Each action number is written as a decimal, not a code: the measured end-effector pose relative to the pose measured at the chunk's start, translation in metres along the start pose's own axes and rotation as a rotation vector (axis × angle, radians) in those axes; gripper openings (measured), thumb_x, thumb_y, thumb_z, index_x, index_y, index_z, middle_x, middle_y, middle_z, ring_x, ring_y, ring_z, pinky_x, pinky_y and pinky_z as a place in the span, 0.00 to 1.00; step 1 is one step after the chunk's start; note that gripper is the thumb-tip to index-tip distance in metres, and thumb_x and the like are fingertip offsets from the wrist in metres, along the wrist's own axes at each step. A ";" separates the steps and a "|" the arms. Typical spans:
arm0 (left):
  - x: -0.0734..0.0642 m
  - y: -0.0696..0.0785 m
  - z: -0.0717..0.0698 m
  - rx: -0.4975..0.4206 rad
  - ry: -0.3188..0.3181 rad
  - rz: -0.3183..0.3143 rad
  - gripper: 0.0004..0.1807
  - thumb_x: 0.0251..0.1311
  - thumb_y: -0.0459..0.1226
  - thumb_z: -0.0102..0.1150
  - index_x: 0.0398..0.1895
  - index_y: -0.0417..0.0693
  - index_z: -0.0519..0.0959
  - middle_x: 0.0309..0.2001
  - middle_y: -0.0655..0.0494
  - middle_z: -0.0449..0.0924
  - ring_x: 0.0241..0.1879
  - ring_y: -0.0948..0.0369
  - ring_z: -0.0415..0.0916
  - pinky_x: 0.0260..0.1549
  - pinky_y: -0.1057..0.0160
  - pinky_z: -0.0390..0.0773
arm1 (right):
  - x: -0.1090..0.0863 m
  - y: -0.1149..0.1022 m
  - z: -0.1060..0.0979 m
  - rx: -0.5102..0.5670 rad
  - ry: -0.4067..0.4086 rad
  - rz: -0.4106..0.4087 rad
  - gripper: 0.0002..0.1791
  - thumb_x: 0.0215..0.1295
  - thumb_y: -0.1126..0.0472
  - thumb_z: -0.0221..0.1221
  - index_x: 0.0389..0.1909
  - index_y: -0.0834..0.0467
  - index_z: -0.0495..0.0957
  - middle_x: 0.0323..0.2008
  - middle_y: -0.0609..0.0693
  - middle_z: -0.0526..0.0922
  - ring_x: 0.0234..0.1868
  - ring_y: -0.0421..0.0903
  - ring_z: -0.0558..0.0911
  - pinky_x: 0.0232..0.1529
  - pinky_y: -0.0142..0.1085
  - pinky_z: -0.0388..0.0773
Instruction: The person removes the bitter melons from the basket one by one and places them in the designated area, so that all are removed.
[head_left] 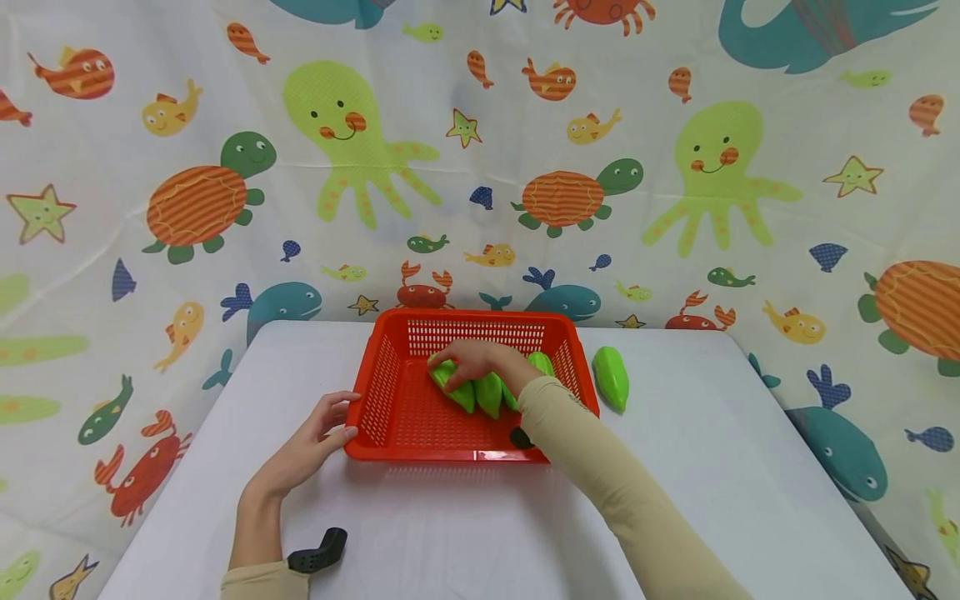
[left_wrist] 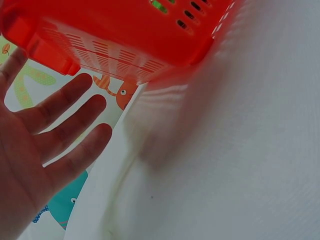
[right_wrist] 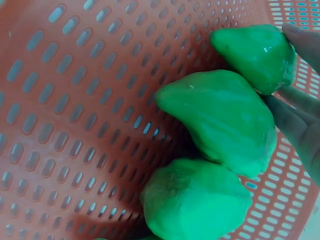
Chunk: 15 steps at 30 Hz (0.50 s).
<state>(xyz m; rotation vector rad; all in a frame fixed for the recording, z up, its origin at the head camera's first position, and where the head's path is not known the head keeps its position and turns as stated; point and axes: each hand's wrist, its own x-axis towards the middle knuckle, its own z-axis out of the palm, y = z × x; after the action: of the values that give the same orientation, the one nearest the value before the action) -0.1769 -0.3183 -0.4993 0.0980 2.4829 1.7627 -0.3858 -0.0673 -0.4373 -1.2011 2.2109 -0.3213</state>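
Observation:
A red slotted plastic basket (head_left: 408, 417) stands on the white table with several smooth, pointed green fruits inside; their exact kind is unclear. My right hand (head_left: 474, 360) reaches into it and pinches the leftmost green fruit (right_wrist: 257, 57) between thumb and fingers. Close beside that one lie a second green fruit (right_wrist: 220, 117) and a third (right_wrist: 197, 200). At the basket's left side, my left hand (head_left: 315, 433) touches the rim with thumb and fingertips. Its fingers (left_wrist: 75, 155) look straight and spread in the left wrist view.
Outside the basket, a single green fruit (head_left: 611, 379) lies on the table to the right. Another green fruit (head_left: 540, 363) sits toward the basket's right side, partly hidden by my right arm. A cloth (head_left: 465, 217) printed with sea animals hangs behind the white table (head_left: 720, 467).

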 end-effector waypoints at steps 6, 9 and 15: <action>0.000 0.002 0.001 -0.004 -0.005 0.001 0.33 0.65 0.46 0.58 0.70 0.58 0.56 0.69 0.44 0.58 0.68 0.40 0.57 0.55 0.40 0.74 | -0.003 0.001 -0.004 -0.020 0.059 -0.010 0.29 0.64 0.53 0.64 0.67 0.51 0.72 0.60 0.49 0.75 0.56 0.45 0.72 0.64 0.40 0.67; 0.000 0.002 0.001 0.003 -0.005 -0.001 0.34 0.66 0.46 0.57 0.71 0.58 0.55 0.70 0.43 0.58 0.68 0.40 0.57 0.55 0.40 0.74 | -0.005 0.001 -0.010 -0.016 0.102 -0.021 0.30 0.63 0.51 0.65 0.66 0.49 0.72 0.61 0.48 0.75 0.57 0.45 0.72 0.64 0.40 0.67; 0.000 0.003 0.001 0.014 -0.003 -0.003 0.34 0.65 0.46 0.57 0.71 0.58 0.55 0.70 0.43 0.57 0.68 0.40 0.56 0.55 0.39 0.74 | -0.019 -0.002 -0.025 0.059 0.166 -0.046 0.30 0.63 0.51 0.65 0.67 0.48 0.72 0.65 0.47 0.72 0.60 0.45 0.70 0.61 0.40 0.69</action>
<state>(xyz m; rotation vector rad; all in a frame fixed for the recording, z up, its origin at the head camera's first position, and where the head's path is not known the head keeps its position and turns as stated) -0.1763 -0.3168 -0.4971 0.0970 2.4927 1.7425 -0.3919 -0.0547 -0.4097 -1.2335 2.2996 -0.5186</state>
